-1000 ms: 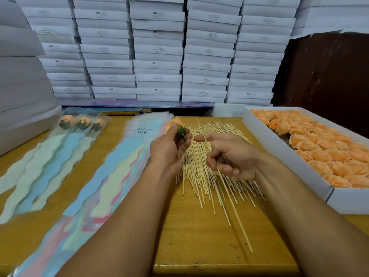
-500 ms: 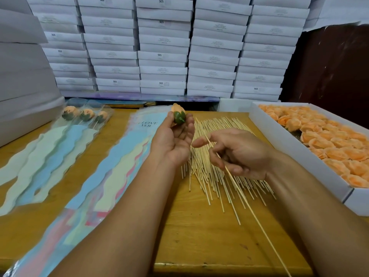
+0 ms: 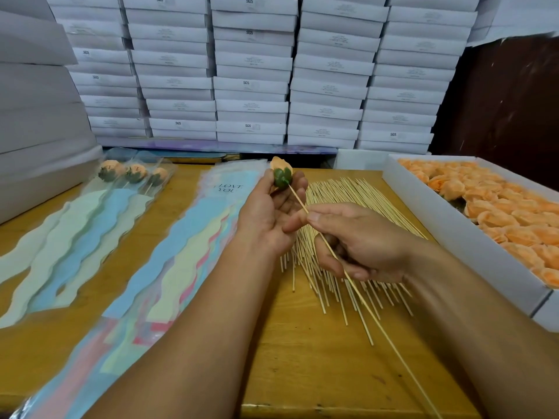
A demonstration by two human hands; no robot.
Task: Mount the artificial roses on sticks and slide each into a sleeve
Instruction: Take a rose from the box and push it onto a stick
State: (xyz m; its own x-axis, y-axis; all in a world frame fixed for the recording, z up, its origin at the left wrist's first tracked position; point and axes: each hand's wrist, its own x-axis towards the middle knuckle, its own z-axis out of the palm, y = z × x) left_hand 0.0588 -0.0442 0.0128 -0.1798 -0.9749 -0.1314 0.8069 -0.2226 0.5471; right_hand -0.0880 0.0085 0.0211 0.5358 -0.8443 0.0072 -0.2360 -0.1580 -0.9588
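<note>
My left hand [image 3: 269, 213] holds an orange rose [image 3: 282, 173] with its green base turned toward me. A thin wooden stick [image 3: 357, 290] is pinched in my right hand [image 3: 360, 243], and its tip touches the green base. Under both hands a pile of loose sticks [image 3: 341, 207] lies on the wooden table. A stack of pastel sleeves [image 3: 181, 252] printed "I LOVE YOU" stretches along the table to the left of my left arm. Further left lie three finished roses in sleeves [image 3: 133, 173].
A white box of orange roses [image 3: 499, 213] fills the right side of the table. Stacked white boxes [image 3: 251, 71] form a wall behind the table and at the left. The table's front edge [image 3: 332, 409] runs under my forearms.
My right hand lifted a stick off the pile and brought its tip up to the rose's green base. My left hand raised the rose and turned its base toward me.
</note>
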